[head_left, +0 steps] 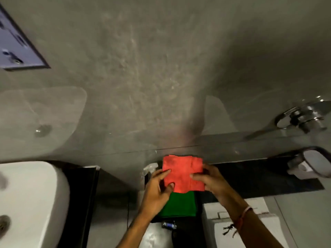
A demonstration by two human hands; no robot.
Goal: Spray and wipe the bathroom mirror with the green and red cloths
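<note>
A folded red cloth (182, 173) is held flat between both hands just below the mirror's lower edge. My left hand (157, 190) pinches its left side and my right hand (211, 181) grips its right side. Under it lies a folded green cloth (179, 206) on a dark ledge. A clear spray bottle (150, 168) stands just left of the red cloth, partly hidden by my left hand. The mirror (143, 77) fills the upper frame, streaked and smeared with wet marks.
A white sink (34, 203) sits at the lower left with its drain visible. A chrome tap fitting (302, 119) shows at the right, with a soap holder (308, 165) below it. A white toilet tank (241, 222) stands at the lower right.
</note>
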